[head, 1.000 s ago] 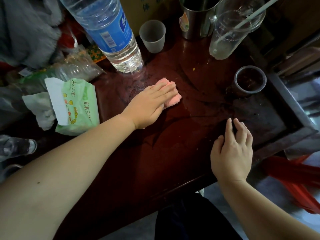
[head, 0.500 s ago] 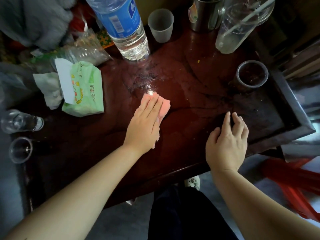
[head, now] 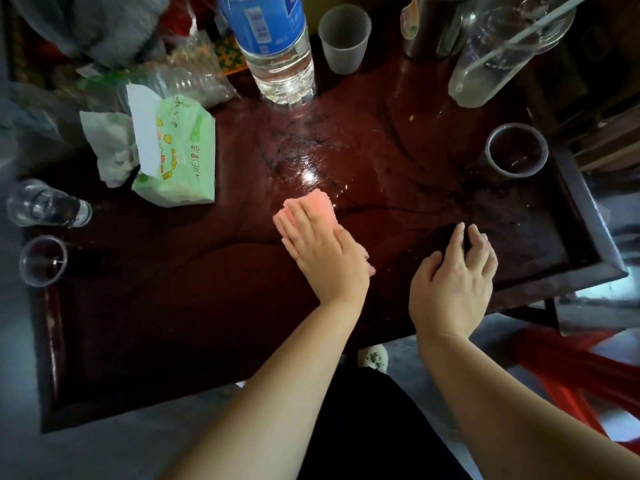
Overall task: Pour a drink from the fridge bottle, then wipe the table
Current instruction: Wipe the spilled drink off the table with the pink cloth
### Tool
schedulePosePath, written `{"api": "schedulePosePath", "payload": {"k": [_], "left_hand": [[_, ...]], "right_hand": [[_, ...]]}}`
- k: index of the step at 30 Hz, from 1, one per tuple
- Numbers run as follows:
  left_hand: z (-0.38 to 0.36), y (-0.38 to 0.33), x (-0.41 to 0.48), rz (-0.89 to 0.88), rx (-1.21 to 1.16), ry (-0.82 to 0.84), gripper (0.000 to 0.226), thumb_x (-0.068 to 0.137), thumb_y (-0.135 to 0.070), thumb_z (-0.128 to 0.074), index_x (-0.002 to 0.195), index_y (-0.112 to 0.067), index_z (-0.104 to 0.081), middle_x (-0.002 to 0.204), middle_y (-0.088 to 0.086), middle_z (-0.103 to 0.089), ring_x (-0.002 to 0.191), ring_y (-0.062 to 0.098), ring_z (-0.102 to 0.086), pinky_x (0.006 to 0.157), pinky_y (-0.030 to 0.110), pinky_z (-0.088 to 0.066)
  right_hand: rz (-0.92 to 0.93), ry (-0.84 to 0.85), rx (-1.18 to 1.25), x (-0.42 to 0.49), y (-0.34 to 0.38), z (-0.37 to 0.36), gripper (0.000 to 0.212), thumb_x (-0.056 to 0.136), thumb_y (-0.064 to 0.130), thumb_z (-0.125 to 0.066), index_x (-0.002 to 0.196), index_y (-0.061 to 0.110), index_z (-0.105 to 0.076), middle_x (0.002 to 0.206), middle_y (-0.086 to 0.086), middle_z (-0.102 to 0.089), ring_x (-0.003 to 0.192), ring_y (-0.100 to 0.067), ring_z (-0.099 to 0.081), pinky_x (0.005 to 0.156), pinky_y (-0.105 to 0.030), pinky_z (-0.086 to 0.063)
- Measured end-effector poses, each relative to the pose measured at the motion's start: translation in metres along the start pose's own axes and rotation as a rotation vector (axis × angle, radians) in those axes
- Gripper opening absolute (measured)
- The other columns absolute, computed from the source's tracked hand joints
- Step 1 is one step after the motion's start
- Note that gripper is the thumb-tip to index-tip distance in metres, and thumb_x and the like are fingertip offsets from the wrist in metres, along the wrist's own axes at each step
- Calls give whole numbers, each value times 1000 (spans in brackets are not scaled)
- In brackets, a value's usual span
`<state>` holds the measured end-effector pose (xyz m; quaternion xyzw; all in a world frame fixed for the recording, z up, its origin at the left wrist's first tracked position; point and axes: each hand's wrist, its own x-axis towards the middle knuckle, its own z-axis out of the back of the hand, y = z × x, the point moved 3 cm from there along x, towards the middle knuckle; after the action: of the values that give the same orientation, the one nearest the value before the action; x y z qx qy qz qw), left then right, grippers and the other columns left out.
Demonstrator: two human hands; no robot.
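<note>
My left hand (head: 320, 252) lies flat on a pink cloth (head: 311, 207) and presses it onto the dark red table (head: 207, 289) near the middle. A wet, shiny patch sits just beyond the cloth. Resting on the table to the right, my right hand (head: 453, 278) holds nothing, its fingers loosely bent. A large water bottle (head: 273, 46) with a blue label stands at the back. Beside it is a small frosted plastic cup (head: 344, 38). A dark cup (head: 516, 152) stands at the right.
A green wet-wipe pack (head: 176, 154) and crumpled tissue (head: 107, 143) lie at the left. Two small glasses (head: 43, 233) sit near the left edge. A metal mug (head: 433, 26) and a clear jar (head: 498, 53) stand at the back right. A red stool (head: 588, 368) is on the floor.
My left hand has dragged the pink cloth from near the bottle toward me and to the left across the table. The right hand has stayed put.
</note>
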<state>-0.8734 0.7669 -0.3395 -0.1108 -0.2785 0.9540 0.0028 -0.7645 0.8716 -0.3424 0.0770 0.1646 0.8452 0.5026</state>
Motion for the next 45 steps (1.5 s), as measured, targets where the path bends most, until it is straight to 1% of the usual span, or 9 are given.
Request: {"api": "schedulePosePath", "payload": {"k": [4, 8, 11, 15, 23, 27, 31, 36, 45], "left_hand": [[0, -2, 3, 12, -38, 35, 68, 89, -20, -30, 151, -7, -5, 160, 7, 6, 145, 23, 15, 116, 39, 10], [22, 20, 2, -202, -175, 167, 67, 91, -29, -29, 151, -7, -10, 159, 6, 0, 145, 15, 11, 119, 35, 4], [55, 62, 6, -404, 88, 34, 59, 95, -30, -33, 148, -7, -25, 157, 9, -17, 146, 21, -7, 116, 39, -6], [68, 100, 24, -281, 330, -38, 63, 94, -37, -24, 148, -4, -25, 156, 15, -19, 145, 32, -11, 115, 53, -11], [59, 100, 27, -254, 447, 5, 62, 94, -42, -25, 150, -16, -22, 158, 4, -16, 146, 23, -8, 117, 48, -6], [56, 99, 30, -236, 444, -6, 61, 93, -40, -28, 149, -16, -24, 158, 4, -18, 146, 23, -10, 117, 48, -8], [57, 100, 31, -247, 446, -21, 62, 91, -40, -27, 148, -15, -27, 157, 6, -21, 145, 25, -14, 116, 48, -9], [56, 100, 33, -247, 415, -25, 61, 91, -38, -34, 148, -15, -29, 157, 6, -22, 145, 26, -15, 116, 48, -9], [56, 101, 34, -252, 404, -19, 65, 88, -41, -29, 147, -14, -31, 156, 7, -24, 144, 26, -18, 115, 49, -12]], "right_hand": [[5, 1, -6, 0, 0, 0, 51, 93, 17, -40, 142, 4, -37, 148, -14, -34, 137, -29, -24, 110, -45, -31], [6, 2, 3, 0, 1, 1, 51, 92, 16, -42, 142, 4, -37, 148, -14, -34, 137, -29, -25, 111, -45, -30], [12, -5, 6, 0, 1, 2, 51, 92, 17, -42, 142, 5, -38, 148, -13, -35, 137, -29, -26, 111, -43, -30], [15, -15, -5, 0, 0, 1, 51, 93, 19, -39, 142, 6, -38, 148, -13, -34, 137, -28, -26, 111, -43, -29], [38, -42, 23, -3, 3, 4, 53, 93, 27, -40, 142, 8, -36, 147, -14, -35, 136, -29, -28, 113, -44, -25], [475, -74, 176, -17, 32, 18, 48, 91, 17, -47, 137, 3, -44, 144, -18, -39, 135, -32, -30, 115, -41, -21], [1041, 134, 185, -31, 98, -2, 42, 90, 5, -53, 131, -5, -49, 138, -21, -48, 133, -33, -36, 112, -42, -29], [1153, 246, -169, -21, 133, -48, 54, 98, 23, -35, 143, -5, -28, 150, -23, -30, 142, -35, -20, 118, -45, -14], [1195, 259, -173, -25, 128, -44, 55, 93, 16, -33, 145, -1, -27, 151, -20, -29, 143, -32, -19, 118, -45, -14]]}}
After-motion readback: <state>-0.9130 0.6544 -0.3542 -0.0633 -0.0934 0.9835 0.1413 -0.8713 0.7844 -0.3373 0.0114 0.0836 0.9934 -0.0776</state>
